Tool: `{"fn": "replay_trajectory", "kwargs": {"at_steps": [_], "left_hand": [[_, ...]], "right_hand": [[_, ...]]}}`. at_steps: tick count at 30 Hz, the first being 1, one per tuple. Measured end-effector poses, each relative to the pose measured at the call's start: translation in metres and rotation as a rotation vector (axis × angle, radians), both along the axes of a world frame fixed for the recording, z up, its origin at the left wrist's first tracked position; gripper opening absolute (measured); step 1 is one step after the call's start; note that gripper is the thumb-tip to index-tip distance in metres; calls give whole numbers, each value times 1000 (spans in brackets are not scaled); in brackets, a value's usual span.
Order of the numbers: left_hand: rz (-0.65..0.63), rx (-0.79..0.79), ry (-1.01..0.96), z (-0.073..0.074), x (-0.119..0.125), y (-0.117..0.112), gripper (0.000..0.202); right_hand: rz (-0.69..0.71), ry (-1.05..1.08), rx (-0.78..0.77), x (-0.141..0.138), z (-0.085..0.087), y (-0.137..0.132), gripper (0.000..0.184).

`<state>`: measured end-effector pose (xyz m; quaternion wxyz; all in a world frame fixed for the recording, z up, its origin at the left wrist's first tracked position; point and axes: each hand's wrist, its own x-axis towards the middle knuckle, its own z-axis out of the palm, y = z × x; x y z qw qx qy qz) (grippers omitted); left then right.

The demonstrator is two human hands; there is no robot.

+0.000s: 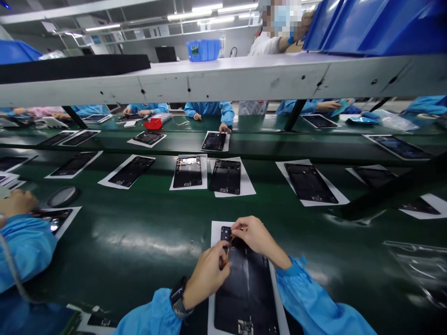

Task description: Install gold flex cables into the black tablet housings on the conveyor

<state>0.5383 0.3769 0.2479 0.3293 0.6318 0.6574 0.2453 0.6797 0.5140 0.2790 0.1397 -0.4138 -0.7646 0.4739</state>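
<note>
A black tablet housing [246, 288] lies open on a white sheet [211, 304] in front of me, with small circuit parts at its near end. Over its far left corner, my left hand [208, 270] is closed in a pinch on a thin orange-brown strip [228, 250] that looks like a flex cable. My right hand [256, 237] pinches the upper part of the same strip, just above the housing's far edge. The exact contact at the fingertips is partly hidden. A dark watch [179, 295] is on my left wrist.
More tablet housings [225, 177] on white sheets line the green bench [139, 242]. A co-worker's sleeve [26, 246] is close on the left; a clear plastic bag [419, 267] lies right. Overhead runs a white shelf [209, 79] with blue bins [203, 50]; a dark post [394, 186] slants at right.
</note>
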Motion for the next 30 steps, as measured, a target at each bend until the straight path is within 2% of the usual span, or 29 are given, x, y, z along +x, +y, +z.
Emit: {"fn": "replay_trajectory", "kwargs": {"at_steps": [3,5,7,10,18,23,27,30], "left_hand": [[-50,92,293,-1,-13,3,39],[-108,177,460,-1,-18,4,26],[-167,244,575,-1,-20,3,14],[-246,305,659,-3,-22,1,12],[-359,453,595,-8,-17,1,16],[-346,480,503,-7,-17,2,17],[-327,467,430,-7,-20,1,19],[-332,446,393,-8,-21,1,19]], "right_hand": [[50,-65,10,-13,-11,7,12],[74,-104,13,-20,-17,11,12],[93,-140,9,-26,-22,14,12],[106,-213,23,-32,-27,17,15],[157,-417,1,-44,-31,32,10],[187,-524,54,-46,-26,42,24],[210,-553,176,-39,-21,26,35],[219,-574,272,-34,-21,9,33]]}}
